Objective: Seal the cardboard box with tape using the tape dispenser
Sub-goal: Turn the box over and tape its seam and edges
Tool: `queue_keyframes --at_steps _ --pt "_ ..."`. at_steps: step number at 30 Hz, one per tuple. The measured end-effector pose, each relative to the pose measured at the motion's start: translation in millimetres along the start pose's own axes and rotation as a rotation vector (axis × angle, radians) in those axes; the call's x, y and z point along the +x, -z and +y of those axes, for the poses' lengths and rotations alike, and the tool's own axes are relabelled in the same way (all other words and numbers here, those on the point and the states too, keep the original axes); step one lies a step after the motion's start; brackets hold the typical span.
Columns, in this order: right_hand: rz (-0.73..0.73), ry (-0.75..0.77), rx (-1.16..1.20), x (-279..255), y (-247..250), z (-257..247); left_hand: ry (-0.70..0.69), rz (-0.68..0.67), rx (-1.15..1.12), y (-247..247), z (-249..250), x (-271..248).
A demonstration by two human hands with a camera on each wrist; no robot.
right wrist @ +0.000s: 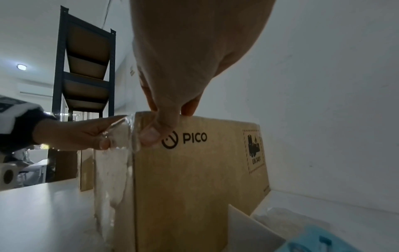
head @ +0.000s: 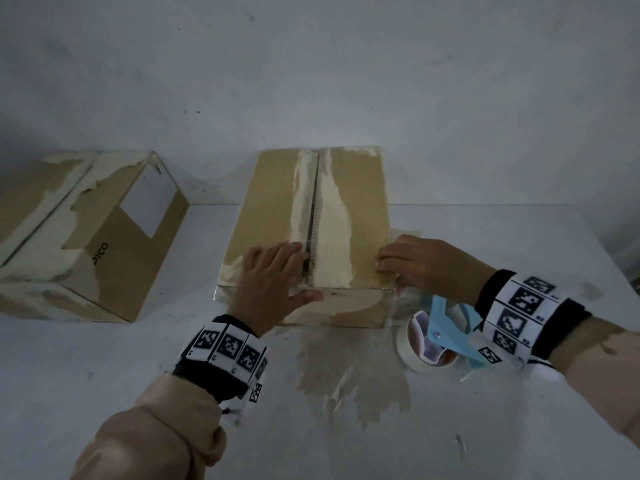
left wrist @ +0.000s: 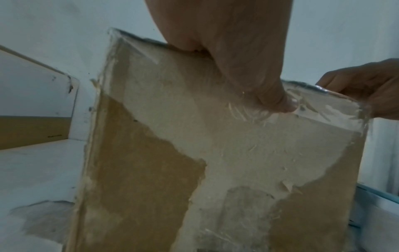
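The cardboard box (head: 353, 202) stands mid-table with its flaps closed and a dark seam running along the top. My left hand (head: 273, 271) lies flat on the top at the near edge, fingers straight, thumb (left wrist: 259, 76) down on the front face. My right hand (head: 415, 265) holds the near right corner, with bent fingertips on top. Its thumb (right wrist: 159, 122) presses on the side face beside wrinkled clear tape (right wrist: 127, 136). That tape (left wrist: 323, 105) follows the front top edge. The blue tape dispenser (head: 446, 327) with its roll lies on the table under my right wrist.
A second, torn cardboard box (head: 97, 230) lies at the left. Torn paper residue (head: 346, 375) is stuck to the white table in front of the box. A wall rises close behind. A dark shelf rack (right wrist: 86, 68) stands farther off to the left.
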State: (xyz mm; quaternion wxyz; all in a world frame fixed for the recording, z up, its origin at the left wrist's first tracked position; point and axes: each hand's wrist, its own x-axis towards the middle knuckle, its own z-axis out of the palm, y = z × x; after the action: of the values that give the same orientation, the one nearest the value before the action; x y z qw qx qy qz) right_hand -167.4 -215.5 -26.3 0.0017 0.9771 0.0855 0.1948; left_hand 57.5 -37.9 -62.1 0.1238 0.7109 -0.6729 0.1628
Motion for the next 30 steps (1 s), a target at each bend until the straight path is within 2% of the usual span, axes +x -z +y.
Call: queue_keyframes --at_steps 4,8,13,18,23,27,30 --pt "0.022 -0.047 0.009 -14 -11 0 0.007 -0.023 0.002 1 1 1" --pt "-0.063 -0.061 0.085 -26 -6 3 0.008 -0.023 -0.007 1 1 1" --pt "0.034 -0.109 0.065 -7 -4 -5 0.011 -0.039 -0.010 3 3 2" --pt "0.081 -0.054 -0.044 -9 -16 -5 0.010 -0.038 -0.015 2 2 2" --pt "0.067 -0.031 -0.062 -10 -15 -6 0.011 -0.032 -0.024 2 3 3" --pt "0.073 -0.067 -0.109 -6 -9 -14 0.021 -0.038 -0.039 5 5 3" --pt "0.091 -0.149 -0.098 -8 -12 -27 0.025 -0.031 -0.045 6 5 3"
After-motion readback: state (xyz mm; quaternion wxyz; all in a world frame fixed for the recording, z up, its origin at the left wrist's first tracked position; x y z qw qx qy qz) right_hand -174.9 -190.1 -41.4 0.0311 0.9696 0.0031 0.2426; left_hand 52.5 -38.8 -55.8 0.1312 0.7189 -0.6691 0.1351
